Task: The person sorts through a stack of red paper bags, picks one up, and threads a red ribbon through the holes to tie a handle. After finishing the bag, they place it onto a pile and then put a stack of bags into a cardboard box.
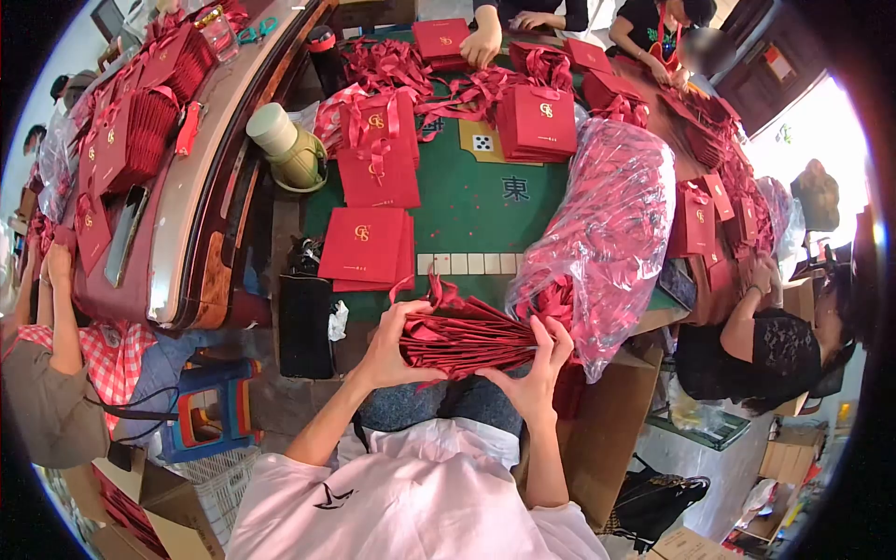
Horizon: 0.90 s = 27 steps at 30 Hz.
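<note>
Red paper gift bags with dark-red ribbon handles [464, 341], a thick bundle, are held over the wearer's lap, just beside the near edge of the green table [448, 210]; the folded layers spread like a fan, ribbons bunched on top. The left hand [381, 350] grasps the bundle's nine o'clock end, the right hand [534, 371] its three o'clock end, thumbs below and fingers above.

From the bundle, toward half past ten, lies a neat flat pile of red bags with gold lettering [359, 245]; beyond it, toward eleven, lie overlapping red bags with loose ribbons [381, 177]; just past twelve is a tidy stack of red bags [539, 121]. Between one and two, a clear plastic sack [616, 205] covers more red material; at nine is a black fabric pouch [306, 327].

At twelve, on the far side, a co-worker's hand [482, 42] touches another red pile; more people are at two, three and nine.

Work looks partway along: several piles appear squared and set down, while the held bundle is uneven and ribbons lie tangled at the far side; no total can be told.
</note>
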Motion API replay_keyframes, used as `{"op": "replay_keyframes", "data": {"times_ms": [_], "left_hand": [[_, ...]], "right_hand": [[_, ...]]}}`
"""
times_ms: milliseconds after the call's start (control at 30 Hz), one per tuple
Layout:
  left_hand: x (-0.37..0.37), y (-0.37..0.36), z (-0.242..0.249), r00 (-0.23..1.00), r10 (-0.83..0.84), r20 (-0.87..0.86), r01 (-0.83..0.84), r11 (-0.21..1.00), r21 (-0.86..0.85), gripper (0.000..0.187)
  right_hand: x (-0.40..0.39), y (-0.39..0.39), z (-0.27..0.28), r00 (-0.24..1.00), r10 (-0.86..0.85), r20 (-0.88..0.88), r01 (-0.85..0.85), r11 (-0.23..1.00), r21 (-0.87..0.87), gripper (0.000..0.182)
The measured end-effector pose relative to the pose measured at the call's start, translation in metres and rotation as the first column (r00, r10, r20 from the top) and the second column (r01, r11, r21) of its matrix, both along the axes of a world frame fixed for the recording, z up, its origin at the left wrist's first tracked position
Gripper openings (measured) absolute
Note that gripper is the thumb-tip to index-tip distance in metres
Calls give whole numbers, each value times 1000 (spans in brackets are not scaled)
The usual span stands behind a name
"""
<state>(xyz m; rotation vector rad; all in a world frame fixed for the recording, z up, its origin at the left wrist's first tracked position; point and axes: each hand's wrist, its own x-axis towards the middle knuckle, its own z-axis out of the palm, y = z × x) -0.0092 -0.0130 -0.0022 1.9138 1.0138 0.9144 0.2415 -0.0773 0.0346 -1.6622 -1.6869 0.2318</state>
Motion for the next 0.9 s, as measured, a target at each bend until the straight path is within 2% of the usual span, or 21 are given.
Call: {"op": "replay_keyframes", "data": {"times_ms": [67, 133, 200, 267, 367, 400, 467, 567, 633, 700, 733, 833, 900], "left_hand": [[1, -2, -1, 1000, 3, 2, -3, 1000, 20, 115], [3, -3, -4, 991, 29, 134, -18, 996, -87, 121], [2, -4, -5, 994, 19, 110, -9, 996, -92, 124], [2, -3, -7, 996, 9, 86, -1, 996, -94, 127], [4, 0, -12, 989, -47, 137, 55, 997, -55, 127], [3, 1, -11, 987, -48, 154, 58, 997, -60, 129], [1, 3, -7, 985, -50, 167, 61, 996, -61, 132], [1, -1, 5, 990, -27, 137, 33, 998, -45, 132], [4, -6, -5, 938, 33, 345, 10, 993, -120, 138], [9, -8, -12, 949, 13, 314, 37, 988, -152, 142], [10, -9, -13, 960, -3, 282, 57, 982, -182, 145], [19, -11, -12, 935, 38, 353, 17, 988, -152, 141], [23, -9, -13, 916, 45, 399, 24, 986, -165, 141]], "right_hand": [[0, 0, -8, 995, -12, -97, 15, 1000, 26, 110], [-2, 1, -21, 993, -23, -117, 31, 997, 67, 115], [-2, -1, -37, 990, -33, -137, 47, 993, 106, 121], [-1, -2, -54, 950, 17, -313, 21, 993, 118, 132], [-7, 1, -68, 916, 61, -397, 20, 981, 195, 132], [-6, 2, -71, 916, 58, -398, 23, 980, 196, 132], [-3, 4, -75, 895, 112, -432, -52, 988, 149, 145], [-1, 1, -65, 835, 126, -536, -74, 990, 119, 147], [-3, 1, -69, 842, 120, -527, -59, 990, 130, 145], [-12, 0, -72, 703, 97, -705, -101, 994, 36, 137], [-16, 0, -75, 670, 74, -739, -73, 997, 33, 133], [-23, 1, -82, 612, 94, -786, -57, 996, 74, 130], [-24, 1, -85, 640, 87, -764, -46, 996, 76, 128]]}}
